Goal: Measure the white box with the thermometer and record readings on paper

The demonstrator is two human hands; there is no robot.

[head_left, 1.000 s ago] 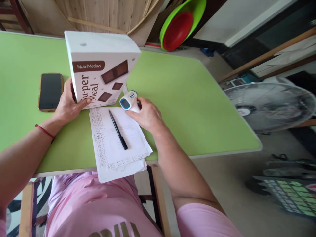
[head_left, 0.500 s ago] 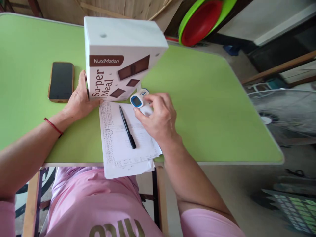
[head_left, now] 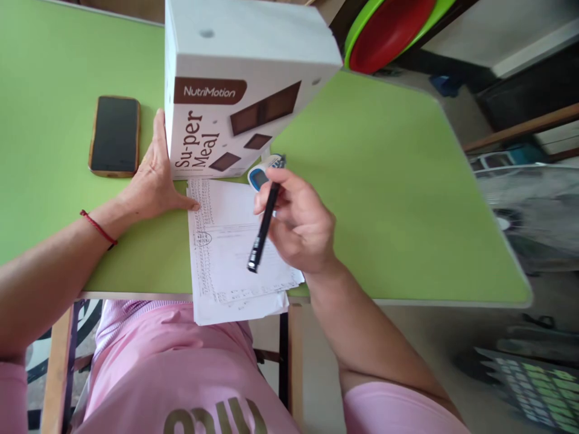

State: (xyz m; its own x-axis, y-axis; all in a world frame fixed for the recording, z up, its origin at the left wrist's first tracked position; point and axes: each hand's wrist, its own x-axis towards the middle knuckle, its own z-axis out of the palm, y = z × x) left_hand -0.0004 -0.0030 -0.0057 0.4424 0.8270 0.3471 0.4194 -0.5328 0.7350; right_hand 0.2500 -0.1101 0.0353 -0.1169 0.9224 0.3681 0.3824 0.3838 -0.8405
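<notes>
A black pen (head_left: 263,230) is held in my right hand (head_left: 304,226), above a stack of handwritten papers (head_left: 226,259). Just beyond those fingers, and partly hidden by them, is a white and blue handheld device with a small screen, like a forehead thermometer (head_left: 259,177). My left hand (head_left: 156,181) lies open along the left side of a white "Su-per Meal" box (head_left: 253,72), its fingers stretched out. Its thumb reaches onto the top left of the papers. The box stands upright behind the sheets.
A smartphone (head_left: 114,136) in a brown case lies left of the box on the green table (head_left: 389,205). Red and green basins (head_left: 389,33) are past the far edge. To the right stands a fan (head_left: 515,220), and a wooden chair frame (head_left: 296,361) is below.
My right hand has let go of the thermometer and picked up the pen from the papers. My left thumb has moved off the box front onto the papers. The view has shifted slightly.
</notes>
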